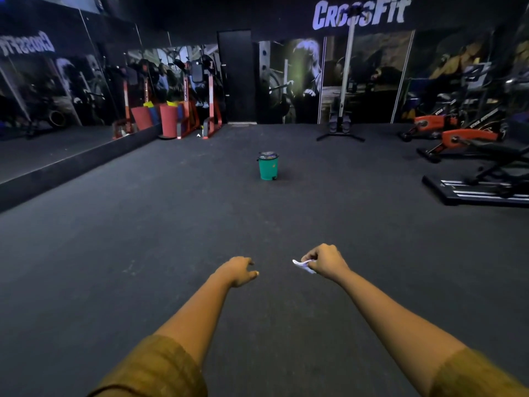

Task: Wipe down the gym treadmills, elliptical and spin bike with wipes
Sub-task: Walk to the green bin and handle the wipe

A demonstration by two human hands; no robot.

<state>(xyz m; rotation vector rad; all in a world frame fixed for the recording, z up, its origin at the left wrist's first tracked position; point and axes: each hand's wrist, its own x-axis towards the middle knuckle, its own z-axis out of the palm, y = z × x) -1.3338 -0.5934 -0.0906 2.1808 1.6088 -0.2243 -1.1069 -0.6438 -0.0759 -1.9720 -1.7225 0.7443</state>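
Pinching a crumpled white wipe (304, 265) in right hand (325, 260), fingers curled on it; holding nothing in left hand (239, 270), fingers loosely bent. Facing a green bin (268, 167) at 12 o'clock, so probably discarding a used wipe. Cannot tell which machines already wiped; spin bikes (458, 138) at 2 o'clock, well apart. Reading "CrossFit" sign (360, 13) at 1 o'clock, reversed in mirror (57, 81) at 10.

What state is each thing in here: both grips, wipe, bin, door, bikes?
Left grip: fingers loosely curled, holding nothing.
Right grip: pinches the wipe.
Wipe: crumpled, held above the floor.
Bin: upright on the floor, lid on.
Door: shut.
Bikes: parked at the right, nobody on them.
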